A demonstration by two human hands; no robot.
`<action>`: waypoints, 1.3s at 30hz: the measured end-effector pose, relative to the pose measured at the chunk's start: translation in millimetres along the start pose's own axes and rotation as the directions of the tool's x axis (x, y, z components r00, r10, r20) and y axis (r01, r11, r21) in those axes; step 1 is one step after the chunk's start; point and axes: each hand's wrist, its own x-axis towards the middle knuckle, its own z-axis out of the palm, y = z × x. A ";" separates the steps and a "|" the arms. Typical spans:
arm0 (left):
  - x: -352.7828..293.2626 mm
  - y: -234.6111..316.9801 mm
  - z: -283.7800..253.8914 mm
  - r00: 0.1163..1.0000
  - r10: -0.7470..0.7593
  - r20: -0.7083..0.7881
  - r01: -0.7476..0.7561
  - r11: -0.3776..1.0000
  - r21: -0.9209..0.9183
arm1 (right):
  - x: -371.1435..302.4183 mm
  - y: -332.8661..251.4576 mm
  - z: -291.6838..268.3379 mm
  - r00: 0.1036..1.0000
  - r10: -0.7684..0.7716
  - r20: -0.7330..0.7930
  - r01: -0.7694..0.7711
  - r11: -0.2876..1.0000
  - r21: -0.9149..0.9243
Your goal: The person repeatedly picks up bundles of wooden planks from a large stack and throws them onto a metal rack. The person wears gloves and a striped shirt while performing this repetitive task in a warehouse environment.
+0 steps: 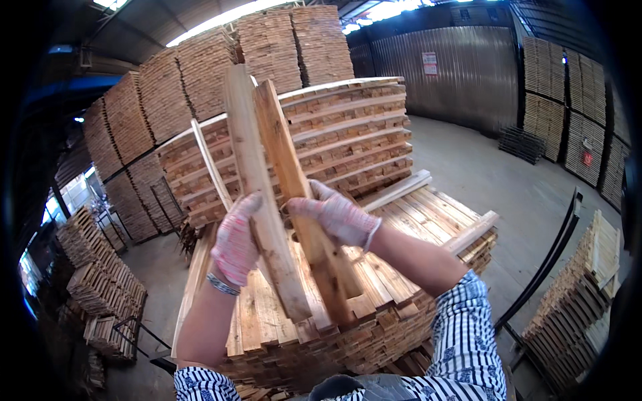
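Far left we see low piles of short wood (pixel 100 281) on the floor, w/ tall lumber stacks (pixel 167 87) behind. Our left hand (pixel 235 242), in a pink-speckled glove, has fingers curled round the edge of the paler plank (pixel 257 194), thumb side pressed to its face. That plank stands tilted, top leaning left, lower end down near the slat stack (pixel 401 220) in front of us. Just beside it, touching lower down, is the darker plank (pixel 297 200), also upright-ish. Our right hand (pixel 338 215), gloved too, grips it, fingers closed over its right edge. Further right: concrete floor (pixel 495 180), a black metal bar (pixel 548 260), and another wood pile (pixel 582 287) at the edge.
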 end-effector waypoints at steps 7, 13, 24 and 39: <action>-6.2 -28.4 -21.7 0.985 -0.170 0.013 0.170 0.979 -0.112 | -46.3 -67.3 -117.4 0.901 0.108 -0.421 -0.433 0.146 -0.889; -13.6 -57.7 -27.9 0.971 -0.236 0.044 0.234 0.971 0.056 | -86.5 48.4 -244.0 0.764 0.119 -0.634 -0.617 -0.155 -0.772; -26.6 -58.5 -22.2 0.959 -0.282 -0.013 0.282 0.959 0.026 | -94.4 93.4 -251.6 0.891 0.309 -0.334 -0.454 0.655 -0.604; 75.5 -131.7 89.7 0.981 0.031 0.190 -0.048 0.995 0.082 | -51.0 -20.6 -123.2 0.965 -0.095 0.246 0.218 -0.233 -0.948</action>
